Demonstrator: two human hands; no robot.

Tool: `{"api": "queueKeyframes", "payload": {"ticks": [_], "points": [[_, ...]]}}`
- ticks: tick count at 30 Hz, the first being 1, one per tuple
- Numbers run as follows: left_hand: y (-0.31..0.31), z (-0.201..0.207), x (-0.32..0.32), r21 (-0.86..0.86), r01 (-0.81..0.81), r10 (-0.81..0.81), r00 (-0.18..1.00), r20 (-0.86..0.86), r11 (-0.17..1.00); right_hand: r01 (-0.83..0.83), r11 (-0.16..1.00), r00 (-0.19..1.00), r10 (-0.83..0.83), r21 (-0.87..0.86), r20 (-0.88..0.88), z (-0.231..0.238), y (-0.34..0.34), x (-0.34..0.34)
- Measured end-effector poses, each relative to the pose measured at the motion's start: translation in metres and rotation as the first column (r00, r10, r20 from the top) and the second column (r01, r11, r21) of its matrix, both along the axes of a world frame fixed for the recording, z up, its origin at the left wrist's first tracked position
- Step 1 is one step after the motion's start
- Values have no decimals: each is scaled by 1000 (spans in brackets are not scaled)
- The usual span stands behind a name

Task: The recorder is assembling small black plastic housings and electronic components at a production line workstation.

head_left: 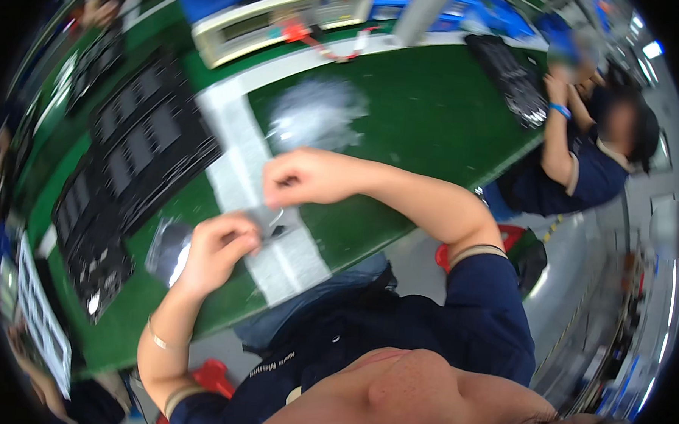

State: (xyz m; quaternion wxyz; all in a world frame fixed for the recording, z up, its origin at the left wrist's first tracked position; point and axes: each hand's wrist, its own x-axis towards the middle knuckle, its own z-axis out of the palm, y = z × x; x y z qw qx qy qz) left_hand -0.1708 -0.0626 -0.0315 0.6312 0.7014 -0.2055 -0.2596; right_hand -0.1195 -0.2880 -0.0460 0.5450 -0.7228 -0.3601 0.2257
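Right grip (307, 179): bare fingers curled inward above the strip. Left grip (218, 251): fingers bent toward the thumb, nearer the body. Whether either actually pinches anything, cannot tell (motion blur at the fingertips).

Between the two grips: a small, thin, translucent piece with a dark patch (279, 230), seen against a pale grey-white strip (295, 263) across the green surface (427, 110). Touching the strip or held above it: unclear.

Judged handling: very light, limp, probably slick like plastic film; creases easily. Best taken by opposite edges, fingertip and thumb, off the dark patch.

Beyond the right grip, a loose heap of clear, shiny plastic (317, 114). Just left of the left grip, clear glossy plastic (167, 248); farther left, black flat-panelled stacks (146, 139).
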Motion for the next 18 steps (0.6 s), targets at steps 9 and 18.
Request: {"api": "queueKeyframes", "payload": {"ticks": [9, 18], "points": [[-8, -8, 0, 394, -212, -112, 746, 657, 894, 593, 803, 477, -419, 69, 773, -4, -24, 23], [-13, -6, 0, 374, -313, 1, 768, 641, 873, -146, 370, 742, -573, 918, 349, 114, -10, -90]]}}
